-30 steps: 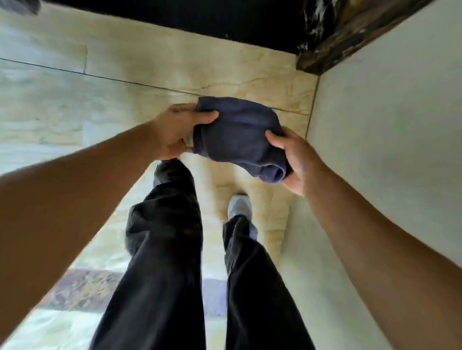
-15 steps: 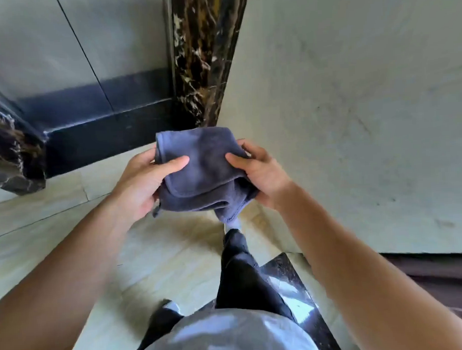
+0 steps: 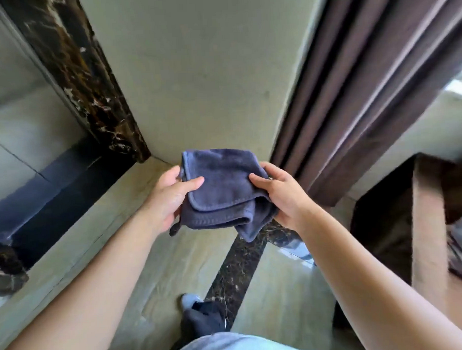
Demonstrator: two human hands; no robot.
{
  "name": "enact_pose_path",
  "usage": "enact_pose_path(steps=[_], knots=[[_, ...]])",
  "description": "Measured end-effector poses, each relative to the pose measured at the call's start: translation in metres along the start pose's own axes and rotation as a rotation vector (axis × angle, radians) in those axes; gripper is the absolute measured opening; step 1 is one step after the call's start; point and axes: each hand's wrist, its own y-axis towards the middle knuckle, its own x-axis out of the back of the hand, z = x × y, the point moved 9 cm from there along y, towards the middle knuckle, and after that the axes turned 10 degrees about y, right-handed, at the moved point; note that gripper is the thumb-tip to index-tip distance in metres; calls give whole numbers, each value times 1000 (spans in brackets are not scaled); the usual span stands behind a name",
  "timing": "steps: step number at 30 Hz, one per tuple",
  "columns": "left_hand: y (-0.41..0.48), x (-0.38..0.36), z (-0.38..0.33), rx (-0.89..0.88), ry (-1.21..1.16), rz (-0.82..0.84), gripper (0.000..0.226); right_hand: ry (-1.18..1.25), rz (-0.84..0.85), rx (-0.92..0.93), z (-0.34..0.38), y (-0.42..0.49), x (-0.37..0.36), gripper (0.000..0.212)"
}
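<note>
Dark blue folded cloth (image 3: 225,193) held in mid-air between both hands, above the beige floor (image 3: 154,260) and in front of the wall corner. Left hand (image 3: 170,201) grasps its left edge, thumb on top, fingers under; right hand (image 3: 281,196) grasps the right edge the same way, both grips closed on the cloth. Brown curtain (image 3: 366,89) hangs just right of it, dark marble trim (image 3: 88,83) to the left.

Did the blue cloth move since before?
Yes. The cloth was just below the dark pillar; now it is right of it, near the curtain.
</note>
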Motion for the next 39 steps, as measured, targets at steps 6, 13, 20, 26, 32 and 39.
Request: enact_pose_path(steps=[6,13,20,26,32,39], knots=[[-125,-272,50,-57,241,401,11,57,-408,154,-6,-239,233,16],[-297,-519,96,-52,228,768,28,159,-740,213,-28,-486,426,17],[-381,-695,122,10,308,959,26,258,-889,268,-37,-618,568,19],[-453,-896,132,-3,367,1155,26,325,-1140,315,-18,-740,707,21],[-568,-1079,158,31,477,1386,33,431,-1408,400,-11,-888,824,21],[-690,-1265,208,3,584,1503,16,601,-1555,513,-44,-1031,958,20]])
